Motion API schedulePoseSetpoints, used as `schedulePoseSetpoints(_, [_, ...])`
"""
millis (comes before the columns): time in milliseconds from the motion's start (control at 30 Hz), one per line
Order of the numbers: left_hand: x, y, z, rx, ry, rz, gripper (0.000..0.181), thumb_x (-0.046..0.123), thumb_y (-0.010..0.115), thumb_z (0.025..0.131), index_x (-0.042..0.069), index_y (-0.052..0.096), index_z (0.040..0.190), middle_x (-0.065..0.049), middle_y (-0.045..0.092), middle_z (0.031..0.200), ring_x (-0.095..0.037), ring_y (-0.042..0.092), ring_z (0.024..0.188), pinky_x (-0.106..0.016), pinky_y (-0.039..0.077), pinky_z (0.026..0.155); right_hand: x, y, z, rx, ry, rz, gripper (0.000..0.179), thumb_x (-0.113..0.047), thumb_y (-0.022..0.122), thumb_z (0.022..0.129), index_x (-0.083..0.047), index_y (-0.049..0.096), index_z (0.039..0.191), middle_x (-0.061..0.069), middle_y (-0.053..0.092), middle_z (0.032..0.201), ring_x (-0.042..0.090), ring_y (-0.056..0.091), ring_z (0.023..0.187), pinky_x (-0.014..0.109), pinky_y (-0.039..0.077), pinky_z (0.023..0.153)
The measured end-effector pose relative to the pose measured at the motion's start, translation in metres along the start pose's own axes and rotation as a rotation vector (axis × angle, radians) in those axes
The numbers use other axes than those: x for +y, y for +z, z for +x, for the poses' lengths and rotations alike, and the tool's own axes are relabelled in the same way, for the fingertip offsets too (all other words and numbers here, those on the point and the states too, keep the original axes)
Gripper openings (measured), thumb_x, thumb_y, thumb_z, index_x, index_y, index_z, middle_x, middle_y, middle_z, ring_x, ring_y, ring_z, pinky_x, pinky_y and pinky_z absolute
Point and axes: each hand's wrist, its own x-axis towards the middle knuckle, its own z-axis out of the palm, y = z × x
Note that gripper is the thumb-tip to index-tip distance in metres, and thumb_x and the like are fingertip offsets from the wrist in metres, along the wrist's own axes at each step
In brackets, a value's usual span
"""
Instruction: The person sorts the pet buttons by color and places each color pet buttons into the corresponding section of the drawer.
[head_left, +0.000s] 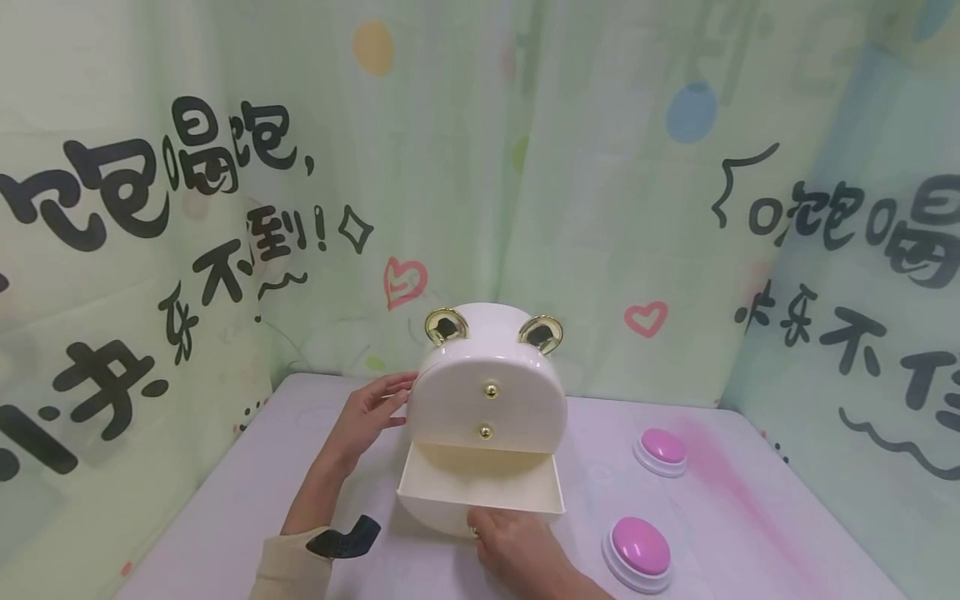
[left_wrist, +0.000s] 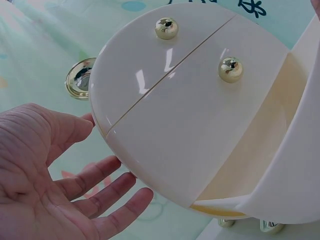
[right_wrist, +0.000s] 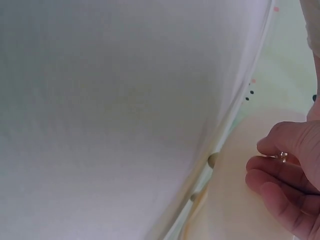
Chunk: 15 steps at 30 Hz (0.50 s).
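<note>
A glossy white rounded storage box (head_left: 450, 412) with gold-rimmed ears and gold knobs (left_wrist: 166, 28) stands in the middle of the table. Its bottom drawer (head_left: 431, 508) is pulled out toward me, and the visible inside is bare cream. At the drawer's front my right hand (head_left: 525, 546) pinches the small gold drawer knob (right_wrist: 283, 156) between thumb and fingers. My left hand (head_left: 363, 425) is at the box's left side, fingers spread and fairly straight, fingertips at its edge. The left wrist view shows that hand (left_wrist: 55, 175) palm-up beside the curved wall.
Two pink push buttons on white bases, a far one (head_left: 663, 446) and a near one (head_left: 641, 546), sit to the right on the white table (head_left: 247, 467). Pale green curtains (head_left: 465, 167) with black lettering enclose the table's back and sides.
</note>
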Motion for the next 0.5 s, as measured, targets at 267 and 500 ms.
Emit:
schedulePoseSetpoints(267, [0.0000,-0.0004,-0.0006,-0.002,-0.006,-0.005,0.039,0.023,0.059,0.105,0.009,0.060,0.142,-0.014,0.059,0.144,-0.034,0.057,0.130,-0.048,0.056,0.098,-0.0057,-0.0047,-0.0035,-0.017,-0.028,0.015,0.031,-0.006,0.078,0.061,-0.015,0.055,0.080,-0.010,0.058,0.064,0.007,0.051,0.053,0.018,0.040,0.047])
schedulePoseSetpoints(500, [0.0006,-0.0003,-0.0005,0.000,-0.016,-0.003,0.039,0.023,0.059,0.105,0.009,0.060,0.142,-0.014,0.059,0.144,-0.034,0.057,0.131,-0.048,0.056,0.098,-0.0098,-0.0079,-0.0038,-0.015,-0.041,-0.014,0.031,-0.009,0.078,0.061,-0.015,0.054,0.080,-0.011,0.057,0.064,0.007,0.052,0.054,0.018,0.040,0.046])
